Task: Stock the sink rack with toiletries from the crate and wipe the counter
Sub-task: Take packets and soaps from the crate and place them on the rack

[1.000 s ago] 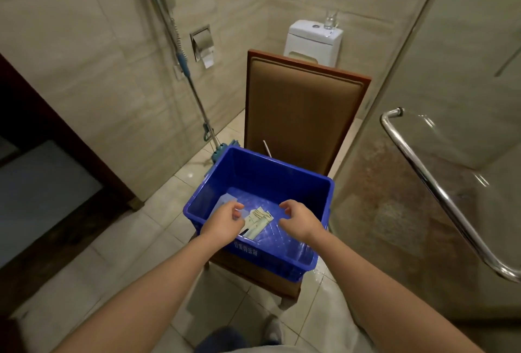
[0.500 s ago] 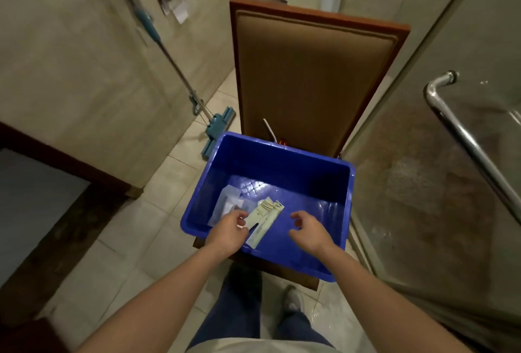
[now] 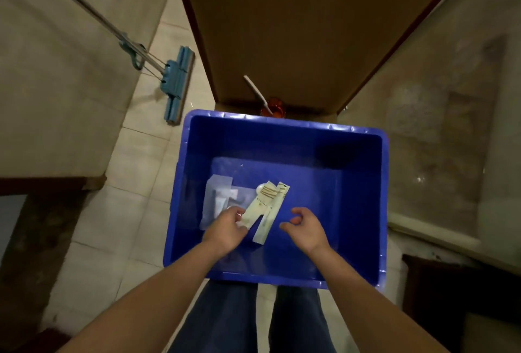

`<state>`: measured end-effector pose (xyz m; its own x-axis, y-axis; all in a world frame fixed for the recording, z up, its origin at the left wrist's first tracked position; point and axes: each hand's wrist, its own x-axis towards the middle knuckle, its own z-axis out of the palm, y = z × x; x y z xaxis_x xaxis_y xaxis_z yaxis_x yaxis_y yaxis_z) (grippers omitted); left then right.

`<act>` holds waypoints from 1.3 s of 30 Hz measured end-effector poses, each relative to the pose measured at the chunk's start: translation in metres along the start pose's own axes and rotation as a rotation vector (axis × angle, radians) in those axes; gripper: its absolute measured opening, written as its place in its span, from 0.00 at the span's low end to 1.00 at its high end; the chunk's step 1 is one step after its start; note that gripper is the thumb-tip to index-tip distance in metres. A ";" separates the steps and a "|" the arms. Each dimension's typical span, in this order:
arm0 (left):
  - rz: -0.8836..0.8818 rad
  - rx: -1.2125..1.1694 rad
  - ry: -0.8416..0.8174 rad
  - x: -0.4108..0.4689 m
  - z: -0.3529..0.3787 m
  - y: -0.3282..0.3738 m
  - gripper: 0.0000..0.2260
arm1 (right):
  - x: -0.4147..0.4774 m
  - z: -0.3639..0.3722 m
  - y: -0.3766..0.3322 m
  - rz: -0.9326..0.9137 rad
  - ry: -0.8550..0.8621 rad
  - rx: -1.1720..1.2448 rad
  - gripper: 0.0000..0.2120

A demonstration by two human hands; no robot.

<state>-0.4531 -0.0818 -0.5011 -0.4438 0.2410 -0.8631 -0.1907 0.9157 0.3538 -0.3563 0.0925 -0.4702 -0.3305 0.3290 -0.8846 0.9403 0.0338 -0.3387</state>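
A blue plastic crate point(image 3: 363, 183) sits on a chair in front of me. On its floor lie cream toiletry packets point(image 3: 266, 203) and, to their left, clear plastic sachets point(image 3: 218, 197). My left hand point(image 3: 227, 230) is down inside the crate with its fingertips pinching the near end of a cream packet. My right hand point(image 3: 306, 228) hovers just right of the packets, fingers curled and apart, holding nothing.
The chair's tall brown backrest point(image 3: 296, 28) rises behind the crate, with an orange cup and white stick point(image 3: 272, 104) at its foot. A blue mop point(image 3: 174, 82) leans on the tiled wall at left. A glass shower screen point(image 3: 451, 113) stands at right.
The view has tilted down over the crate. Both hands have gone deeper inside, and the left fingers have closed on the end of a cream packet.
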 end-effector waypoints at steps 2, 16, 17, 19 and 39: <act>-0.007 0.004 -0.020 0.019 0.000 -0.004 0.19 | 0.016 0.012 0.001 0.040 0.013 0.054 0.25; 0.149 0.088 0.045 0.083 0.025 -0.012 0.16 | 0.087 0.068 0.017 0.165 0.136 0.071 0.27; 0.161 0.102 0.060 0.084 0.026 -0.012 0.15 | 0.087 0.070 0.016 0.155 0.154 0.050 0.28; 0.184 0.145 0.091 0.086 0.028 -0.010 0.14 | 0.089 0.073 0.014 0.138 0.184 -0.002 0.30; 0.207 0.066 0.166 0.086 0.031 -0.010 0.04 | 0.094 0.064 0.022 0.108 0.261 0.069 0.09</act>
<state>-0.4624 -0.0601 -0.5903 -0.6056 0.3744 -0.7022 -0.0255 0.8728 0.4874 -0.3718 0.0635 -0.5818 -0.1881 0.5591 -0.8075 0.9583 -0.0757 -0.2757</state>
